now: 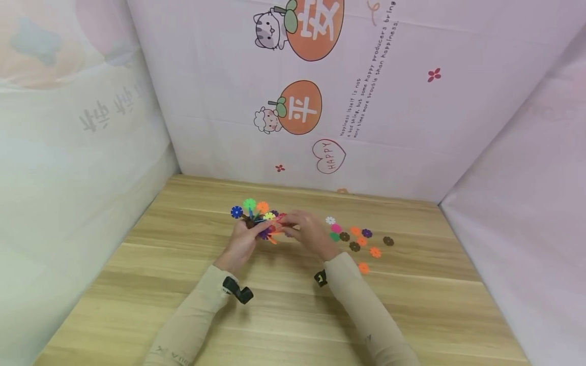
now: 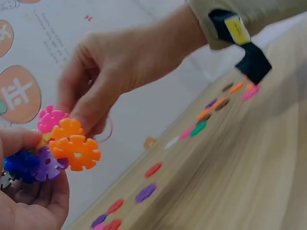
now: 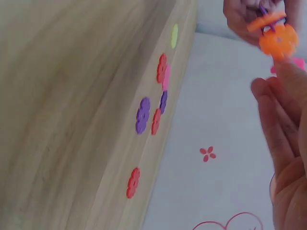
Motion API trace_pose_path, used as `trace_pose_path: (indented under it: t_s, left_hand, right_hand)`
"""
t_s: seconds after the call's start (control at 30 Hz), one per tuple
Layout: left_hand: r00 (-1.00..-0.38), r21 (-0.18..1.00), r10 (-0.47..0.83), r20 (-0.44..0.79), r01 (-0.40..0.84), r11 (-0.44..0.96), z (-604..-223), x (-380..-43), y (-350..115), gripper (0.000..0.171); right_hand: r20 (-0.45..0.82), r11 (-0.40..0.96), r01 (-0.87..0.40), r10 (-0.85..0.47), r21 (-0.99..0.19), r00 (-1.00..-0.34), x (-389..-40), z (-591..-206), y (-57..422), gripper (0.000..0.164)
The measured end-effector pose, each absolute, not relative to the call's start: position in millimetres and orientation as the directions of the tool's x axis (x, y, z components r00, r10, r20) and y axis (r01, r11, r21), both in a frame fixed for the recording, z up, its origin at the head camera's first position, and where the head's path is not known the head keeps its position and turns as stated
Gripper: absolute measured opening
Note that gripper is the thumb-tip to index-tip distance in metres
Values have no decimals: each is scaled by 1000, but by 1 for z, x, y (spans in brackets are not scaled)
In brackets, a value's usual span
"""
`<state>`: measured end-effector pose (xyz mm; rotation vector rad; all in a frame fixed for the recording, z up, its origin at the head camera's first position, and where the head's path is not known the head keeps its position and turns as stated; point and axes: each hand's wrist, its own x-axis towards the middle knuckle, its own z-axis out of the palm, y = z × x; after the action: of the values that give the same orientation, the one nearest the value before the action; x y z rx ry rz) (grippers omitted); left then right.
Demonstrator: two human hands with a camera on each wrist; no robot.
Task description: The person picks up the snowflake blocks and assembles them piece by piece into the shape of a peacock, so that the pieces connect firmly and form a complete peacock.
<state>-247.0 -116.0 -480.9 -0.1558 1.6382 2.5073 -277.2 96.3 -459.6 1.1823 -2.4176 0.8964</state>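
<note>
My left hand (image 1: 240, 246) holds a cluster of notched, flower-shaped plastic discs joined edge to edge. A blue disc (image 1: 236, 212), a green disc (image 1: 249, 204) and a yellow disc (image 1: 269, 216) stick out of its top. Orange (image 2: 79, 153), purple (image 2: 47, 165) and pink discs (image 2: 50, 118) show on its near side in the left wrist view. From the right, my right hand (image 1: 311, 234) reaches the cluster, thumb and fingertips pinching at the pink disc, which they partly hide. Close by its thumb is an orange disc (image 3: 278, 42) in the right wrist view.
Loose discs lie scattered on the wooden table (image 1: 274, 315), including a white disc (image 1: 330, 220), a brown disc (image 1: 388, 241) and an orange disc (image 1: 363, 268) right of my hands. Red (image 3: 133, 182) and purple discs (image 3: 143, 115) lie there too. A printed cloth wall (image 1: 389, 168) stands behind.
</note>
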Motion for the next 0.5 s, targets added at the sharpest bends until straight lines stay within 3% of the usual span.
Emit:
trace_pose_path:
  t_s: [0.2,0.37,0.5]
  left_hand:
    - [-978,932,-66,-196,-165,-323,-488,-260,-150,52]
    - [-975,945,-79,-207,-178,-275,-490,-263,-164,58]
    - [-976,946,-79,-202,-174,-275,-489,-263,-165,50]
  right_hand:
    - [198,629,-588,-579,-509,-791,-302,-466,84,25]
    - [61,709,-470,-519,-525,-852,-316,-483,63,18]
    - [39,750,-429,-477,-504,-878,-320,-491,49,18]
